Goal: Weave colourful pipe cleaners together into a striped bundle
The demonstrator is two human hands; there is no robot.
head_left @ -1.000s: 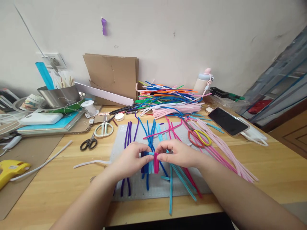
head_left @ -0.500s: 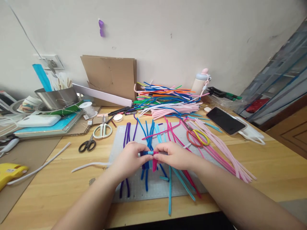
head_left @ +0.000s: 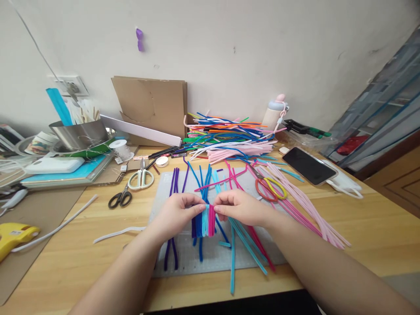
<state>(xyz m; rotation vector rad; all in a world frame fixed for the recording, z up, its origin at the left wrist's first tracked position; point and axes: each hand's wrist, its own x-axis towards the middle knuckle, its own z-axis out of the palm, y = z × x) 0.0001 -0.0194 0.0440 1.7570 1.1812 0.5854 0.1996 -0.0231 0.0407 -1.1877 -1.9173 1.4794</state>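
Note:
Between my hands hangs a small panel of folded pipe cleaners [head_left: 205, 224], banded dark purple, blue, light blue and hot pink. My left hand [head_left: 180, 215] pinches its top edge at the blue part, thumb in front. At the pink end, my right hand [head_left: 239, 211] pinches the top corner between thumb and fingers. Below lies a grey cutting mat [head_left: 215, 261] strewn with loose pipe cleaners: purple ones [head_left: 175, 179] on the left, blue ones [head_left: 206, 181] in the middle, light blue ones [head_left: 247, 245] under my right hand. The far side of the panel is hidden.
Red-and-yellow scissors [head_left: 271, 188] lie right of my hands, white scissors [head_left: 140, 178] and black scissors [head_left: 120, 199] left. Pale pink pipe cleaners [head_left: 302, 203] stretch rightward near a phone [head_left: 309, 165]. A mixed pipe cleaner pile [head_left: 229, 138] sits behind; a yellow glue gun [head_left: 16, 238] is far left.
The panel has turned so that its striped face now shows more fully, with a wider pink band visible. My right hand has shifted slightly right and up, keeping its pinch.

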